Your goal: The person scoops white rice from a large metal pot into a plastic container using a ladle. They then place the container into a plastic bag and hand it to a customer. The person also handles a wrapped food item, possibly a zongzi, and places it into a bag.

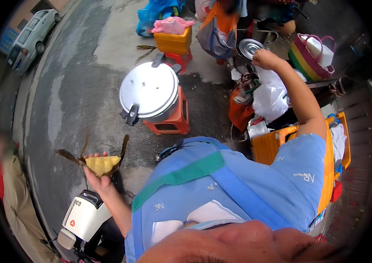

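My left hand (100,181) is out to the left, holding a yellow sticky-rice dumpling (102,165) on an opened leaf wrapper (71,157). The long dark ends of the leaf stick out on both sides. Far to the right, my right hand (265,59) grips a round metal lid (250,47), tilted beside a white plastic bag (271,95). In front of me a large silver pressure cooker (150,88) with black clamps and handles stands, lid on, on a red plastic stool (181,113).
Beyond the cooker, a yellow box (173,42) topped with a pink plastic bag (173,25) rests on a small red stool (184,60). A striped woven basket (307,62) and a yellow wooden chair (266,146) are at right. A white scooter (87,213) stands lower left; a van (34,39) is parked behind.
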The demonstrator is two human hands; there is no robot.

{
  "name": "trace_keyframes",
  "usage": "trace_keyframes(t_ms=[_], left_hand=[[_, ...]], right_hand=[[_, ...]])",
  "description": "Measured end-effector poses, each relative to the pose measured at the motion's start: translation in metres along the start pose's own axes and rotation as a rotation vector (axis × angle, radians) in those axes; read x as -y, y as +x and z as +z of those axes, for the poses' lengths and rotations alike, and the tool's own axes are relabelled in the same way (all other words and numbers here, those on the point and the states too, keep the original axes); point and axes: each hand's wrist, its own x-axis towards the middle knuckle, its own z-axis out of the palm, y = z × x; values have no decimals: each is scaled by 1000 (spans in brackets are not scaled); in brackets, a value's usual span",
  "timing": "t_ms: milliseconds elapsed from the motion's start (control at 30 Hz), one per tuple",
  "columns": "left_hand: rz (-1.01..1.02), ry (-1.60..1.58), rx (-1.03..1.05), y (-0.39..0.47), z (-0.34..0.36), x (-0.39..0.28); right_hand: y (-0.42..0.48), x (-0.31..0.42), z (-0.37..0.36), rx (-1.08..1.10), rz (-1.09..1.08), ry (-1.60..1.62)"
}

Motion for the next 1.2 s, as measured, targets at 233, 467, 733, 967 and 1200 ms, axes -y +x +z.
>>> trace_keyframes(t_ms=[233, 467, 733, 967, 1200], left_hand=[[85, -12, 146, -22, 28, -35], [84, -196, 178, -43, 35, -58], [62, -166, 261, -67, 11, -72], [268, -87, 73, -85, -21, -104], [400, -50, -47, -75, -23, -104]], right_hand=[[98, 133, -144, -108, 33, 924], [99, 386, -173, -36, -249, 1684], [57, 589, -155, 604, -553, 1838], [65, 638, -147, 1190, -658, 1571], [108, 671, -105, 1637, -713, 1336]])
